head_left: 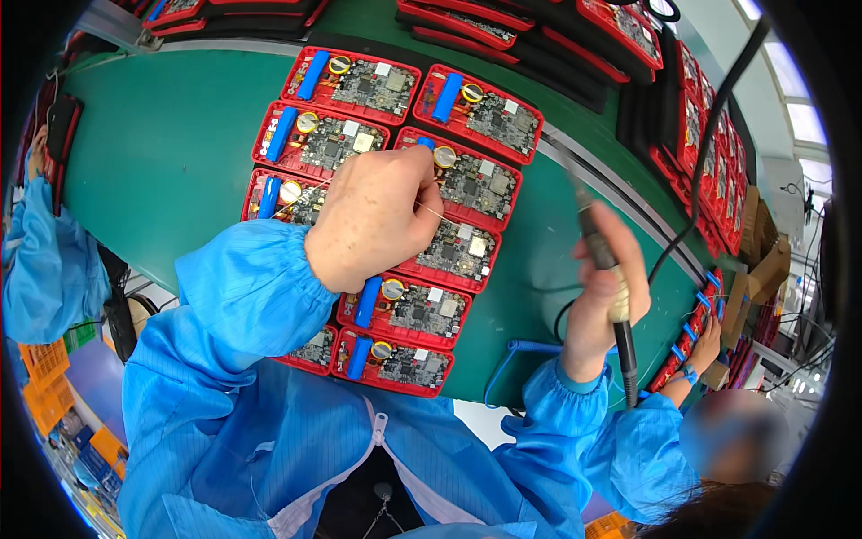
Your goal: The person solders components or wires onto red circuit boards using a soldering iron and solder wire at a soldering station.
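Observation:
My left hand point(373, 211) is closed above the middle of two columns of red trays, its fingertips mostly hidden. A thin solder wire point(435, 214) shows on either side of it, running through its fingers. Under and around that hand sit open red housings point(471, 184), each with a green-grey circuit board, a blue cylindrical battery point(446, 97) and a round yellow-rimmed coin cell point(392, 288). To the right, my right hand point(611, 287) grips a soldering iron point(600, 235), slightly blurred. Its tip points up and away, apart from the boards; its cable end hangs downward.
A green work table point(153, 135) lies beneath, with a metal rail point(620, 202) along its far right. More red housings point(709, 153) are stacked on black foam beyond. A black cable point(709, 135) arches at right. Co-workers' blue sleeves point(49, 256) show at both sides.

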A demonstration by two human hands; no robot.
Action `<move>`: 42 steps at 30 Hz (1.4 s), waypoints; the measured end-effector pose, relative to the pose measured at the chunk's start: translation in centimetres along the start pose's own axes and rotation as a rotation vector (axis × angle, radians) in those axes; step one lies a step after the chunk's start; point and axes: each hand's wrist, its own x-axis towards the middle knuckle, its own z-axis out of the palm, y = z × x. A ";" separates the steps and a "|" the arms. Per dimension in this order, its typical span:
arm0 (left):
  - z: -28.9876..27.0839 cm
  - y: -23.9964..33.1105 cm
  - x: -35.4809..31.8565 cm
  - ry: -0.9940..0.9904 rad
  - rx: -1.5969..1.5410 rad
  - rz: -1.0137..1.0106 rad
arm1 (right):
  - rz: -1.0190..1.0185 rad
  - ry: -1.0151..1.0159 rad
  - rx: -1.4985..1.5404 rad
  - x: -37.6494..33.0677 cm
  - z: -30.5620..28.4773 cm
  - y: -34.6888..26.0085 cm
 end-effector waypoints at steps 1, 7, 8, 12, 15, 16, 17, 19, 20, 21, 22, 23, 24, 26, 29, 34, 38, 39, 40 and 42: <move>0.2 -0.1 0.0 0.020 -0.004 0.013 | -0.067 -0.019 -0.011 -0.1 0.4 0.5; 0.1 0.2 -0.1 0.040 0.013 0.029 | 0.133 -0.035 0.316 -1.6 3.5 1.0; 0.2 0.1 0.0 0.038 0.030 0.031 | 0.137 -0.036 0.316 -1.5 3.5 1.2; 0.4 0.0 0.2 0.040 0.053 0.061 | 0.091 -0.063 0.169 -1.6 3.7 1.5; 0.7 -0.3 0.1 0.086 0.103 0.071 | 0.107 -0.076 0.163 -1.5 3.9 1.5; 0.7 -0.2 0.0 0.074 0.106 0.066 | 0.112 -0.089 0.154 -1.6 3.9 1.5; 0.7 -0.1 0.0 0.062 0.110 0.060 | 0.114 -0.090 0.153 -1.6 4.0 1.5; 0.7 -0.2 0.0 0.059 0.121 0.060 | 0.101 -0.096 0.131 -1.6 4.1 1.6; 0.7 -0.2 0.0 0.057 0.133 0.061 | 0.101 -0.097 0.131 -1.7 4.1 1.7; 0.7 -0.2 0.0 0.057 0.133 0.060 | 0.095 -0.106 0.121 -1.7 4.1 1.8; 0.7 -0.2 -0.1 0.058 0.138 0.062 | 0.090 -0.115 0.111 -1.7 4.1 1.8; 0.7 -0.1 -0.1 0.060 0.143 0.064 | 0.089 -0.116 0.111 -1.7 4.1 1.8; 0.7 -0.1 -0.1 0.060 0.143 0.064 | 0.107 -0.113 0.123 -1.7 4.1 1.8; 0.7 -0.1 -0.1 0.053 0.146 0.059 | 0.128 -0.110 0.133 -1.7 4.1 1.7; 0.7 -0.1 -0.1 0.049 0.150 0.056 | 0.125 -0.115 0.126 -1.7 4.2 1.7; 0.7 -0.2 0.0 0.032 0.122 0.085 | 0.075 -0.052 0.151 -1.9 4.0 2.1; 0.7 0.1 0.0 0.043 0.197 0.060 | 0.054 -0.038 0.169 -1.7 3.9 2.1; 0.6 0.1 -0.1 0.045 0.199 0.061 | 0.043 -0.037 0.171 -1.7 3.8 2.2; 0.6 0.1 0.0 0.044 0.188 0.058 | 0.030 -0.034 0.169 -1.6 3.8 2.2; 0.7 0.2 -0.1 0.049 0.178 0.063 | 0.026 -0.029 0.163 -1.6 3.6 2.1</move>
